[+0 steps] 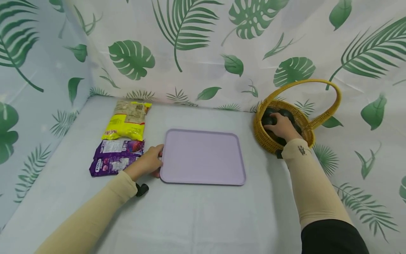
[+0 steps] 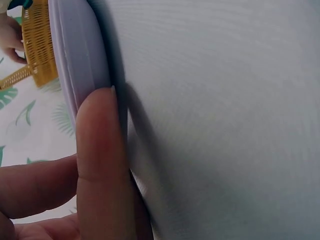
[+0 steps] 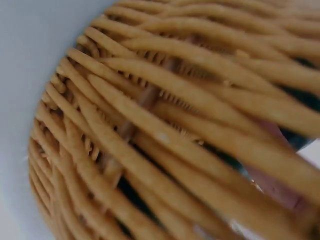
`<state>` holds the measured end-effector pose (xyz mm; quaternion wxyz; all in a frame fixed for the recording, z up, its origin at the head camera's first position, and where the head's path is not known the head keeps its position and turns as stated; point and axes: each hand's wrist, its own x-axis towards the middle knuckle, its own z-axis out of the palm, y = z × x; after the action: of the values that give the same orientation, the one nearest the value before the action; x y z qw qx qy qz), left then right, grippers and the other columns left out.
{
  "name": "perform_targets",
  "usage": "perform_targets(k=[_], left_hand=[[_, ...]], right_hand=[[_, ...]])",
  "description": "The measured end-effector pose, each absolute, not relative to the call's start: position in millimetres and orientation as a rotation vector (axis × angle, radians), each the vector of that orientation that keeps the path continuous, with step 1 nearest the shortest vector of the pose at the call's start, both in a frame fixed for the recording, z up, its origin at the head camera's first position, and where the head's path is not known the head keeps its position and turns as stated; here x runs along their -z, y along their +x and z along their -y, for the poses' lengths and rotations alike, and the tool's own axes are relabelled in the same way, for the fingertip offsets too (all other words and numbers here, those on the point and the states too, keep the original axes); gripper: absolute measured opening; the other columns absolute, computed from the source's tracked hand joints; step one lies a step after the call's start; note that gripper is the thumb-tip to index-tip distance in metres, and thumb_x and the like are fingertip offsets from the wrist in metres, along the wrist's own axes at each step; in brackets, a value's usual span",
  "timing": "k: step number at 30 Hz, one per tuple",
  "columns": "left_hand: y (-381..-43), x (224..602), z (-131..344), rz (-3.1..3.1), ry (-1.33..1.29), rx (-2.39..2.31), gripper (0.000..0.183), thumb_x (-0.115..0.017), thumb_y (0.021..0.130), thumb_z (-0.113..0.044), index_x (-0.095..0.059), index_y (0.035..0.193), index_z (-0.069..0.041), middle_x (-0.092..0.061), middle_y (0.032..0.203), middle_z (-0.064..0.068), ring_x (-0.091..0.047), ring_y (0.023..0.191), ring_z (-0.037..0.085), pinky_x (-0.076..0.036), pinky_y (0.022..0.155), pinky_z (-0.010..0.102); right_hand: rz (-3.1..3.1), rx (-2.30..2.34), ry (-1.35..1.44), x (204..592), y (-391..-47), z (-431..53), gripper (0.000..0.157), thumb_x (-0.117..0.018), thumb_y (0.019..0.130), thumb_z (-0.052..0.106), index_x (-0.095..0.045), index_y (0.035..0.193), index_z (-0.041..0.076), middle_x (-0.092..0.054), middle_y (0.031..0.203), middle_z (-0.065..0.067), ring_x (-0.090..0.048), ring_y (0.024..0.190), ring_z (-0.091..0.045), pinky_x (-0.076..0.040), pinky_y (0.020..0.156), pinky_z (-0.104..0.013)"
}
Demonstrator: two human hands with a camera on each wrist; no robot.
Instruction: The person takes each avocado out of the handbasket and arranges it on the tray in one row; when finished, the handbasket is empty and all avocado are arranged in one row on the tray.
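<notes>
A pale purple rectangular tray (image 1: pixel 203 157) lies on the white tabletop. My left hand (image 1: pixel 149 160) grips its left edge; in the left wrist view one finger (image 2: pixel 102 150) presses along the outer wall of the tray (image 2: pixel 82 50). To the right stands a yellow woven basket (image 1: pixel 266 141) with a tall arched handle. Several dark, rounded avocado-like fruits (image 1: pixel 269 120) lie inside. My right hand (image 1: pixel 283 127) reaches in over the rim, fingers curled round one of them. Only the weave of the basket (image 3: pixel 150 115) and dark green glimpses through its gaps show in the right wrist view.
Left of the tray lie a yellow bag (image 1: pixel 125 121) with a clear window and, in front of it, purple packets (image 1: pixel 109 155). The left forearm passes close to the packets. A leaf-printed cloth (image 1: pixel 190 81) rises behind the table.
</notes>
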<state>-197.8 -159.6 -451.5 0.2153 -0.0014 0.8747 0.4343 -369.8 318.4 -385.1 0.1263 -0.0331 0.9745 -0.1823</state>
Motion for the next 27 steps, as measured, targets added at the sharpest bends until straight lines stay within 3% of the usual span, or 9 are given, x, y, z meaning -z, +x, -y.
perform_targets(k=[10, 22, 27], left_hand=[[-196.8, 452.4, 157.9, -2.412, -0.012, -1.234, 0.074, -0.052, 0.087, 0.008, -0.02, 0.154, 0.004, -0.037, 0.129, 0.031, -0.057, 0.062, 0.023, -0.058, 0.051, 0.031], [-195.7, 456.8, 163.5, -2.325, -0.025, -1.343, 0.076, -0.052, 0.089, 0.008, -0.015, 0.155, 0.004, -0.038, 0.131, 0.025, -0.055, 0.086, 0.028, -0.061, 0.059, 0.033], [-195.8, 453.6, 161.4, -2.332, -0.019, -1.324, 0.075, -0.052, 0.09, 0.007, -0.015, 0.156, 0.003, -0.038, 0.131, 0.025, -0.055, 0.081, 0.027, -0.06, 0.059, 0.033]], right_hand=[[-2.916, 0.635, -0.095, 375.4, -344.6, -317.0, 0.076, -0.059, 0.097, 0.042, -0.025, 0.155, 0.007, -0.015, 0.153, -0.038, -0.021, 0.139, -0.055, -0.025, 0.108, -0.072], [-3.004, 0.771, -0.196, 361.5, -300.1, -295.4, 0.074, -0.061, 0.096, 0.042, -0.028, 0.156, 0.015, -0.014, 0.156, -0.031, -0.025, 0.138, -0.055, -0.028, 0.106, -0.073], [-3.013, 0.828, -0.313, 362.4, -285.2, -276.0, 0.068, -0.064, 0.096, 0.035, -0.034, 0.152, 0.014, -0.02, 0.155, -0.028, -0.04, 0.126, -0.049, -0.038, 0.101, -0.066]])
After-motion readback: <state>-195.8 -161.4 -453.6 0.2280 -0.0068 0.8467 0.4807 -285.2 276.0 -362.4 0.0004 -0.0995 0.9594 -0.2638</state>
